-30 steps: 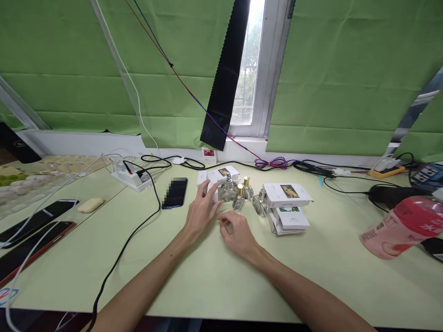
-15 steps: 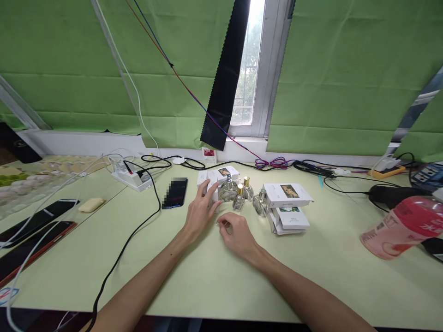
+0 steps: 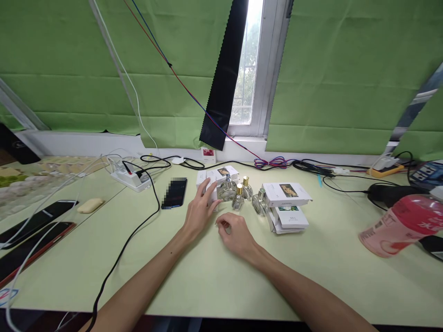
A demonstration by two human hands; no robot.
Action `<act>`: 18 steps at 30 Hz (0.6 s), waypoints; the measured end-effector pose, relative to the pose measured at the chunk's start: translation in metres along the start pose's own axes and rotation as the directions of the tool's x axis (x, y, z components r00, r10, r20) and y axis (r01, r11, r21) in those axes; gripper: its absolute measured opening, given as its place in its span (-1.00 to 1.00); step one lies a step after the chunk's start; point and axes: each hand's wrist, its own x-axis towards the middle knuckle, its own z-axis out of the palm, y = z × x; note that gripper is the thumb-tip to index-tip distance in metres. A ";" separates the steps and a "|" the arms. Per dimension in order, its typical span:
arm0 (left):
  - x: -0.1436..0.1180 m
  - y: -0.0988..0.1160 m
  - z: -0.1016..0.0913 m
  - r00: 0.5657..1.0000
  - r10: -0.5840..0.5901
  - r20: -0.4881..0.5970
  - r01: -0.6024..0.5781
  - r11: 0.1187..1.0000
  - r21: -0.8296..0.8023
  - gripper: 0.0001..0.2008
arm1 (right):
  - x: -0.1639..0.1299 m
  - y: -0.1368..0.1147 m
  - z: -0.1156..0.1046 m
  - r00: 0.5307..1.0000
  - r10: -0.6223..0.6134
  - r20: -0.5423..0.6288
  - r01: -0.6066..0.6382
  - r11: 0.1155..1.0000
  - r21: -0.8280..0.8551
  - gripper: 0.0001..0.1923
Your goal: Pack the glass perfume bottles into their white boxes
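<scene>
so the left hand (image 3: 198,213) has its fingers apart at the white box (image 3: 213,195) on the counter (image 3: 194,286), can't tell if it's gripped. right hand (image 3: 238,234) is curled, fingers together; front gold-capped bottle (image 3: 238,200) stands upright just ahead, box left of it.
</scene>
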 end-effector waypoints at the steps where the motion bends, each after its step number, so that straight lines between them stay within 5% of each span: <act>1: 0.000 0.000 0.000 1.000 0.001 0.000 -0.001 1.000 -0.005 -0.51 | 0.000 0.000 0.000 1.000 0.002 0.000 -0.002 1.000 0.000 -0.80; 10: -0.001 0.005 -0.002 1.000 -0.002 -0.031 0.001 0.999 -0.038 -0.51 | 0.000 0.001 0.001 1.000 -0.013 -0.001 0.013 1.000 0.008 -0.79; 18: -0.004 0.019 -0.008 0.939 0.138 -0.314 -0.191 0.971 -0.144 -0.76 | 0.003 0.002 -0.004 0.995 -0.049 -0.090 0.050 0.999 0.016 -0.80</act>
